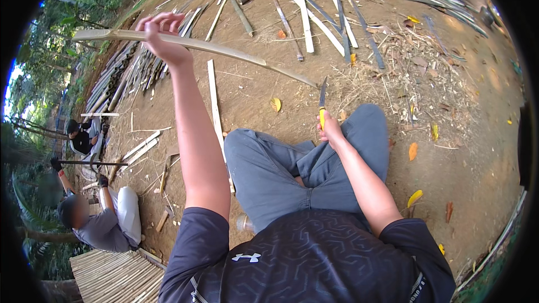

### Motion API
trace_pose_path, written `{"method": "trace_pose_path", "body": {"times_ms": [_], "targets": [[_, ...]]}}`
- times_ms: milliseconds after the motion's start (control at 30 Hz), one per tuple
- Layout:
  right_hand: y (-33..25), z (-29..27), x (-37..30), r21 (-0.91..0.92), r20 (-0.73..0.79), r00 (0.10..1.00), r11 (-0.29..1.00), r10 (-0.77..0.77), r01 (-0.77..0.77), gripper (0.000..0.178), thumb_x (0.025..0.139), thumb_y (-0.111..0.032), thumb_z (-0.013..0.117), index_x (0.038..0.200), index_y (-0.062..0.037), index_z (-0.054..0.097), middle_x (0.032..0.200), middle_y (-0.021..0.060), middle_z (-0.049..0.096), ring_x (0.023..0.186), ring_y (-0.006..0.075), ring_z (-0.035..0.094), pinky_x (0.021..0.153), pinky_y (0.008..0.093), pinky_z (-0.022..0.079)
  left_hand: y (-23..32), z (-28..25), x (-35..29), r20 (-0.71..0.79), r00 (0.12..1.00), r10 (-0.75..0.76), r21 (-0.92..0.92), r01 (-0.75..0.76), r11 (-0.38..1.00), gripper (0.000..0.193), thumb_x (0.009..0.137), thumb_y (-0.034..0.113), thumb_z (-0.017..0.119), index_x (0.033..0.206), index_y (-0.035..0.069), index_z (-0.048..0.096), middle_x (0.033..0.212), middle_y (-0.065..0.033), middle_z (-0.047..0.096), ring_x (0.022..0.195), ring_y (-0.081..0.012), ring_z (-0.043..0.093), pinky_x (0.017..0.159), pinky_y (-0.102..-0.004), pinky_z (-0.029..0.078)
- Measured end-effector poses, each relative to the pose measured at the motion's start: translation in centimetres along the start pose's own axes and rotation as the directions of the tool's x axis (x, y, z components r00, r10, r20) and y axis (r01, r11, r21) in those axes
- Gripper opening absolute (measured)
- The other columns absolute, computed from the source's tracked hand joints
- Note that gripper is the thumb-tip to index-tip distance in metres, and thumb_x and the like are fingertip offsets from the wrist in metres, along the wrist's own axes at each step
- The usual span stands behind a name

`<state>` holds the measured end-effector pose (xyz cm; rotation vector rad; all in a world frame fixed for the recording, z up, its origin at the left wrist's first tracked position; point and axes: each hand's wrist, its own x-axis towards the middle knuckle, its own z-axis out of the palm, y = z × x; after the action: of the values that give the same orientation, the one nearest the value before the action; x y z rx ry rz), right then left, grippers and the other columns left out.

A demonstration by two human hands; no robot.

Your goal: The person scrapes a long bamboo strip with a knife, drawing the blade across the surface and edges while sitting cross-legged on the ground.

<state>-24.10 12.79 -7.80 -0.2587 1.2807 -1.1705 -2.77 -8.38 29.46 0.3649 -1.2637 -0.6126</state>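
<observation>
My left hand (163,36) is raised at the upper left, its fingers bent round a long, pale bamboo strip (224,50). The strip slants down to the right, and its far end comes close to the tip of a knife (322,98) with a yellow handle. That handle is gripped in my right hand (331,130), low over my bent legs. The dark blade points up and away from me. Whether blade and strip touch, I cannot tell.
Split bamboo slats (306,19) lie on the dirt ground ahead. Bamboo poles (115,81) are piled at the left. Two people sit at the left, the nearer one (106,227) holding a dark rod. Dry shavings (382,73) and fallen leaves lie at the right.
</observation>
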Motion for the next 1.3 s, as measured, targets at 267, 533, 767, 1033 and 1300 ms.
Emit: {"method": "trace_pose_path", "body": {"times_ms": [267,533,767,1033,1300], "targets": [[-0.1,0.0,-0.6,-0.060,0.008,0.999,0.997,-0.052,0.053,0.044,0.103,-0.048,0.035,0.113,-0.0086,0.052,0.076,0.0006,0.049,0.046,0.0065,0.034,0.038,0.0224,0.027,5.6,-1.9,4.1,-0.106,0.983,-0.148,-0.224,0.122,0.967,0.032,0.089,0.011,0.055,0.065,0.012,0.035,0.049,0.0024,0.029,0.036,-0.0091,0.032,0.034,-0.0274,0.026],[-1.1,-0.5,-2.6,-0.151,-0.036,0.967,0.958,-0.252,0.244,0.044,0.104,-0.044,0.035,0.115,-0.0058,0.052,0.075,0.0022,0.054,0.044,0.0073,0.041,0.036,0.0232,0.032,7.5,1.3,2.1,-0.376,0.925,-0.063,-0.109,0.023,0.994,0.022,0.087,0.007,0.048,0.072,0.010,0.033,0.054,0.0007,0.029,0.040,-0.0104,0.025,0.037,-0.0284,0.019],[-5.6,2.1,-6.0,-0.336,-0.002,0.890,0.838,-0.457,0.430,0.037,0.105,-0.038,0.038,0.115,-0.0050,0.051,0.077,0.0019,0.056,0.050,0.0067,0.047,0.038,0.0216,0.034,2.9,0.2,-3.8,-0.404,0.880,-0.250,-0.195,0.184,0.963,0.007,0.087,0.008,0.047,0.089,0.010,0.041,0.069,0.0005,0.041,0.059,-0.0066,0.034,0.059,-0.0290,0.040],[-10.7,13.3,-11.3,-0.434,0.199,0.749,0.629,-0.632,0.645,0.039,0.105,-0.036,0.040,0.109,-0.0031,0.060,0.074,0.0002,0.053,0.059,0.0073,0.045,0.054,0.0255,0.040,2.2,0.8,-6.0,-0.465,0.861,-0.206,-0.241,0.101,0.965,0.013,0.095,0.016,0.052,0.101,0.009,0.043,0.075,0.0035,0.040,0.062,-0.0060,0.033,0.051,-0.0265,0.025],[-12.6,15.5,-10.4,-0.693,0.189,0.664,0.381,-0.723,0.612,0.038,0.104,-0.030,0.041,0.089,0.0020,0.055,0.071,0.0238,0.060,0.070,0.0401,0.062,0.063,0.0477,0.045,3.6,1.3,-6.5,-0.498,0.845,-0.194,-0.274,0.059,0.960,0.025,0.088,0.007,0.047,0.070,0.015,0.032,0.060,0.0058,0.029,0.052,-0.0048,0.021,0.046,-0.0240,0.019]]}}
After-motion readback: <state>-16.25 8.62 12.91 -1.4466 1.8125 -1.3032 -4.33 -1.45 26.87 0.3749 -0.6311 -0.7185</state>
